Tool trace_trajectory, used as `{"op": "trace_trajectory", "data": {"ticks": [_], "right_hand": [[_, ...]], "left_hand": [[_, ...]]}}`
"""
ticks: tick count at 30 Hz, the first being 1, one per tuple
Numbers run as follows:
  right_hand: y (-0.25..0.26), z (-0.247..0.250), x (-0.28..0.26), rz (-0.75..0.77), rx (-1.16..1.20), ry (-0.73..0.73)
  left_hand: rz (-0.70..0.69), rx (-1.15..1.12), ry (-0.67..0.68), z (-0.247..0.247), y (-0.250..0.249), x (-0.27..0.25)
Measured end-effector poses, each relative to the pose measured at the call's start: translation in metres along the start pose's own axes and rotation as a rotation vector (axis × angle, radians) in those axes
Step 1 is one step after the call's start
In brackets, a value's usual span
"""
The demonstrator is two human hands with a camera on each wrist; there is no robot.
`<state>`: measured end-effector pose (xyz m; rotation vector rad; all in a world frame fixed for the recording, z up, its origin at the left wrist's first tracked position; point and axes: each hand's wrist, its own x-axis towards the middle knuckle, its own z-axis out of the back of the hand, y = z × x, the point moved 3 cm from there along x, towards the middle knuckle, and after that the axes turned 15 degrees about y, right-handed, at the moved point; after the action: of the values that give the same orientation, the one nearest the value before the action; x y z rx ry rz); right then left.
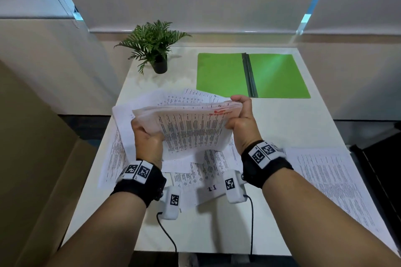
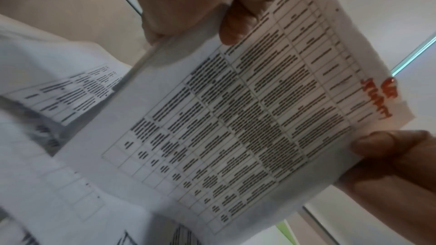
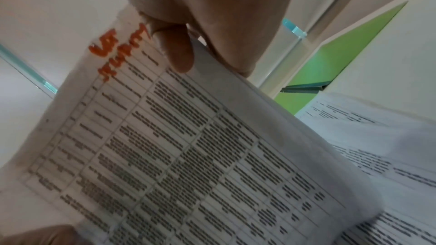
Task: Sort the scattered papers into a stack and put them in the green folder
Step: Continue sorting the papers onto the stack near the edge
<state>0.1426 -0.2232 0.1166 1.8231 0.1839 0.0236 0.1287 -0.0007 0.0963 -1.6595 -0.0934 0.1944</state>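
Both hands hold a bundle of printed papers [image 1: 191, 128] above the white table [image 1: 282, 123]. Its top sheet carries a table of text and red handwriting, seen close in the left wrist view [image 2: 247, 118] and the right wrist view [image 3: 165, 146]. My left hand [image 1: 147, 136] grips the bundle's left edge. On the other side my right hand [image 1: 240, 119] grips the right edge, thumb on top. The green folder [image 1: 221, 73] lies open and flat at the table's far right, beyond the bundle. Loose papers [image 1: 208, 171] lie scattered under my hands.
A small potted plant [image 1: 154, 47] stands at the table's far left. Another printed sheet [image 1: 329, 184] lies at the near right, by the table's edge. A dark object [image 1: 382, 171] sits just off the right side. Cables run from the wrist units over the near edge.
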Motion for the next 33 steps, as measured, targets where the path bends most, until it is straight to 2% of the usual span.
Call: {"op": "trace_trajectory", "data": {"ticks": [4, 12, 19, 24, 26, 29, 31, 33], "right_hand": [[-0.019, -0.001, 0.005, -0.052, -0.084, -0.033], [-0.063, 0.006, 0.004, -0.206, -0.172, -0.044], [-0.053, 0.007, 0.002, -0.206, -0.115, -0.052], [-0.053, 0.005, -0.005, -0.253, -0.387, 0.028], [-0.05, 0.012, -0.01, -0.258, -0.471, -0.017], [-0.033, 0.035, -0.021, -0.173, -0.48, -0.137], [-0.019, 0.06, -0.03, -0.133, -0.499, -0.238], [-0.011, 0.094, -0.047, -0.145, -0.578, -0.345]], "left_hand": [[0.023, 0.036, 0.006, 0.0, 0.014, 0.003], [0.209, 0.16, 0.113, 0.012, 0.055, 0.004], [0.197, 0.086, 0.121, -0.003, 0.052, 0.004], [0.237, 0.19, 0.163, -0.012, 0.059, -0.001], [0.206, 0.282, 0.18, -0.019, 0.054, -0.002], [0.107, 0.381, 0.222, -0.039, 0.034, -0.007], [0.081, 0.42, 0.308, -0.064, 0.023, -0.016], [0.115, 0.473, 0.401, -0.093, 0.021, -0.031]]}}
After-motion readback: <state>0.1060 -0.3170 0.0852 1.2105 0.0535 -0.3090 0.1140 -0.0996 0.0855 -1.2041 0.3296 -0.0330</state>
